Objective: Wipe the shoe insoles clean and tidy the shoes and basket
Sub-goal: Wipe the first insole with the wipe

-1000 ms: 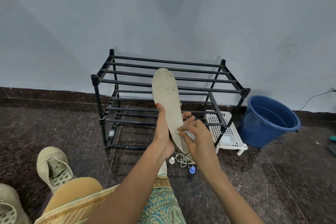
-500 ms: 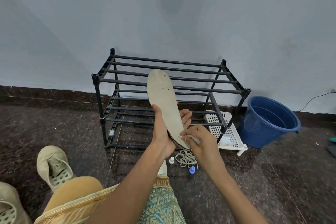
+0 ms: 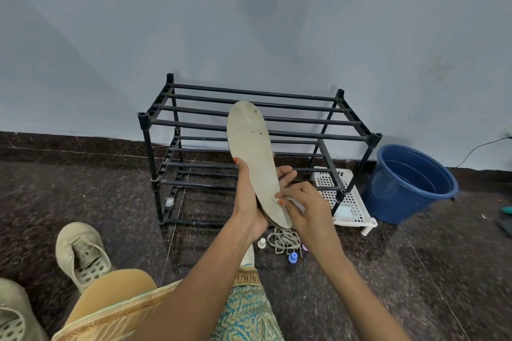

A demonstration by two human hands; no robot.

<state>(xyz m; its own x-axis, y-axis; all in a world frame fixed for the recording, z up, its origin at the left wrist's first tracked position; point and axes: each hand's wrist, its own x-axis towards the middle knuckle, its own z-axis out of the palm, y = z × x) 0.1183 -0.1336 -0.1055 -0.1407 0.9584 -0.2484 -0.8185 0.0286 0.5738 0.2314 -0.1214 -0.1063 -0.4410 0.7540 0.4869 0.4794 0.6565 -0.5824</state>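
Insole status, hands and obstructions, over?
Left hand grips insole, toe end up. Right hand pinches white wipe against its lower end. Nothing in the way.

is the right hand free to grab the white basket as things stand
Probably not yet: the right hand pinches a wipe against the insole. The white basket lies near, though a rack leg crosses in front.

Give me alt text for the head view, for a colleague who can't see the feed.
The left hand holds a pale insole, toe end up, while the right hand pinches a white wipe against its heel end. Behind stands a black shoe rack, with a white basket and a blue bucket at its right; two beige shoes lie at lower left.
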